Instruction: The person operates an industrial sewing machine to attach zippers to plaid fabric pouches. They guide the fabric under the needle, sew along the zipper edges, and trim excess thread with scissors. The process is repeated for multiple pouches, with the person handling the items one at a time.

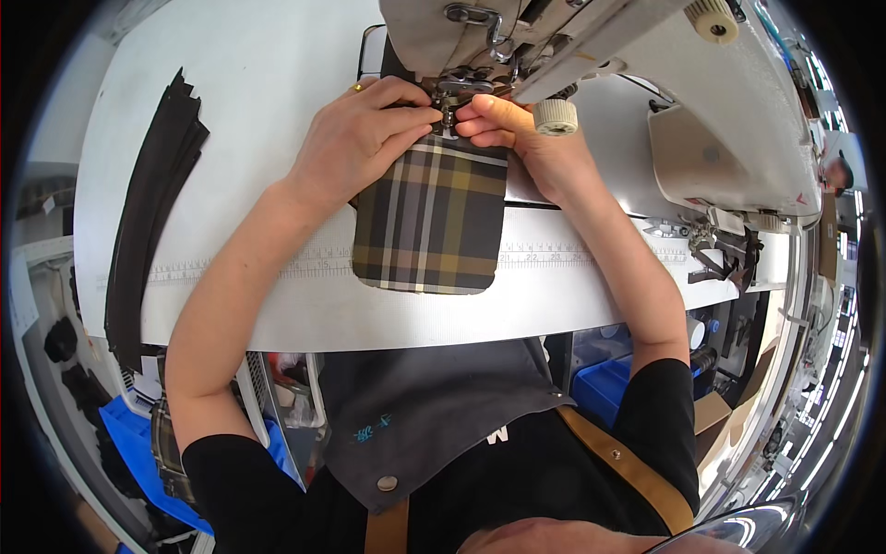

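A plaid fabric piece (429, 222) with rounded lower corners lies under the sewing machine's presser foot (448, 122). My left hand (365, 138) has its fingers bent together on the fabric's upper left edge, just left of the foot. My right hand (526, 134) has its fingers curled close against the right side of the foot, at the fabric's top edge; what they pinch there is too small to make out. The machine's pale head (591, 37) stands over both hands, with a ridged knob (554, 115) beside my right hand.
Dark fabric strips (152, 217) lie stacked on the white table (249, 111) at left. A printed scale runs along its front. Blue bins (595, 392) and plaid cloth (171, 462) sit below. At far right are metal attachments (711, 245) and another person (838, 174).
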`<state>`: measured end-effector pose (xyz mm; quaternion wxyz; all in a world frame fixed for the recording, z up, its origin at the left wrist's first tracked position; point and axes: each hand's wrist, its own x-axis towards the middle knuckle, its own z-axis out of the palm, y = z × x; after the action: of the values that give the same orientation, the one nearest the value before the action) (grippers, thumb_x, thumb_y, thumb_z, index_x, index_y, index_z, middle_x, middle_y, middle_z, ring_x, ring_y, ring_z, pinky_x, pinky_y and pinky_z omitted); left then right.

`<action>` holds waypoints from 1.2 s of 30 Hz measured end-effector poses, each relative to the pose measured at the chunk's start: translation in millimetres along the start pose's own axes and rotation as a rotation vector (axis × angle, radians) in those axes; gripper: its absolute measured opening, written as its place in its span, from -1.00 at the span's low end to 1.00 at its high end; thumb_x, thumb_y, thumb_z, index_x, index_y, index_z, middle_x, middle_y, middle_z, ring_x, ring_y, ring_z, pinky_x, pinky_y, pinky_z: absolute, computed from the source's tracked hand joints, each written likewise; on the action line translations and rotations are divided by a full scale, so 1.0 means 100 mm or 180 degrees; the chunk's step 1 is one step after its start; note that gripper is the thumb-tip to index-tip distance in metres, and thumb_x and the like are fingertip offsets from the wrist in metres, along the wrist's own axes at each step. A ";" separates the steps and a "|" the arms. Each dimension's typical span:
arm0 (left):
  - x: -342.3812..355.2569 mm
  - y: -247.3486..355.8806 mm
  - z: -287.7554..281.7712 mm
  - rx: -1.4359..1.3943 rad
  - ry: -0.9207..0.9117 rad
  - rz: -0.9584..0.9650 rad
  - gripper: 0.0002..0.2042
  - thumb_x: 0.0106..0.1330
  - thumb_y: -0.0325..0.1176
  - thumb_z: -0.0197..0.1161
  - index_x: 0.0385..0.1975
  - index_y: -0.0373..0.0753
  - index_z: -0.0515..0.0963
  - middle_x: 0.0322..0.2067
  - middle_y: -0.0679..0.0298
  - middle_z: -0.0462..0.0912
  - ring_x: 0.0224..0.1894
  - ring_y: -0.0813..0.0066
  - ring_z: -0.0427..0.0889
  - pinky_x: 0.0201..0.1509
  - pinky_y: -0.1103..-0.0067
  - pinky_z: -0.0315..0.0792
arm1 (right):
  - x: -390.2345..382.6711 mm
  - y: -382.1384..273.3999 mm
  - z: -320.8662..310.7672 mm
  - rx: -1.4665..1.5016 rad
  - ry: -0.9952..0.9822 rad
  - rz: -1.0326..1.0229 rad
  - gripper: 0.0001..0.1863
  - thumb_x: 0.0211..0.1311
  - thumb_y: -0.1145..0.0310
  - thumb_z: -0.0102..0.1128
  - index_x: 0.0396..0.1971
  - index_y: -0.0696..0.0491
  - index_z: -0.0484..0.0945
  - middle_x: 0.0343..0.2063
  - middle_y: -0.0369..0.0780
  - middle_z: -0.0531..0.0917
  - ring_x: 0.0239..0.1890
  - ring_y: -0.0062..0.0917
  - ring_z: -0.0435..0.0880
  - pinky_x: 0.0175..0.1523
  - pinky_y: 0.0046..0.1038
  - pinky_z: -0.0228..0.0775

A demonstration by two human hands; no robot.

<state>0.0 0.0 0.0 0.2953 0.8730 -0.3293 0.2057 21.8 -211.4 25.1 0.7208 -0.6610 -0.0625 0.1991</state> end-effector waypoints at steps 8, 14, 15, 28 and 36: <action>-0.01 0.06 0.01 0.0103 -0.0106 -0.0118 -0.87 0.11 -0.44 0.22 -0.34 -0.18 0.62 -0.32 0.39 0.55 -0.31 0.41 0.54 -0.23 0.53 0.46 | 0.00 0.04 0.03 0.0009 0.0035 0.0032 -0.75 0.24 0.36 0.14 -0.24 0.27 0.55 -0.31 -0.10 0.65 -0.30 -0.51 0.66 -0.15 -0.56 0.52; 0.02 0.00 -0.02 -0.0616 -0.0117 -0.0301 -0.85 0.15 -0.43 0.19 -0.30 -0.22 0.62 -0.30 0.33 0.57 -0.27 0.36 0.55 -0.16 0.51 0.45 | 0.06 0.08 -0.15 0.0721 -0.0389 -0.0110 -0.85 0.21 0.49 0.06 -0.28 0.22 0.55 -0.30 -0.12 0.65 -0.24 -0.52 0.66 -0.13 -0.53 0.52; 0.01 0.00 -0.02 -0.0653 -0.0138 -0.0363 -0.85 0.15 -0.43 0.19 -0.29 -0.23 0.62 -0.29 0.33 0.58 -0.26 0.36 0.55 -0.15 0.51 0.45 | 0.03 0.09 -0.13 -0.0258 -0.0260 -0.0664 -0.85 0.21 0.46 0.10 -0.27 0.18 0.56 -0.29 -0.16 0.65 -0.24 -0.52 0.64 -0.13 -0.52 0.50; 0.00 0.02 -0.03 -0.0575 -0.0033 -0.0398 -0.83 0.11 -0.38 0.26 -0.32 -0.26 0.61 -0.27 0.25 0.61 -0.22 0.31 0.58 -0.14 0.49 0.47 | 0.09 0.23 0.03 -0.4150 -0.0022 -0.3424 -0.77 -0.06 0.43 0.33 -0.33 0.03 0.55 -0.35 -0.28 0.59 -0.32 -0.42 0.57 -0.23 -0.47 0.39; 0.15 0.11 -0.04 -0.1260 -0.0015 -0.1520 -0.87 0.07 -0.41 0.27 -0.42 -0.32 0.62 -0.41 0.22 0.62 -0.39 0.36 0.60 -0.25 0.57 0.46 | -0.20 0.07 -0.11 -0.3538 -0.0339 -0.2614 -0.66 -0.05 0.36 0.36 -0.23 0.12 0.54 -0.22 -0.21 0.62 -0.16 -0.42 0.61 -0.13 -0.40 0.45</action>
<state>2.2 -10.6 15.0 0.4988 0.8517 -0.1492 0.0603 5.8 -229.1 20.7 0.2882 -0.8444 -0.4357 -0.1191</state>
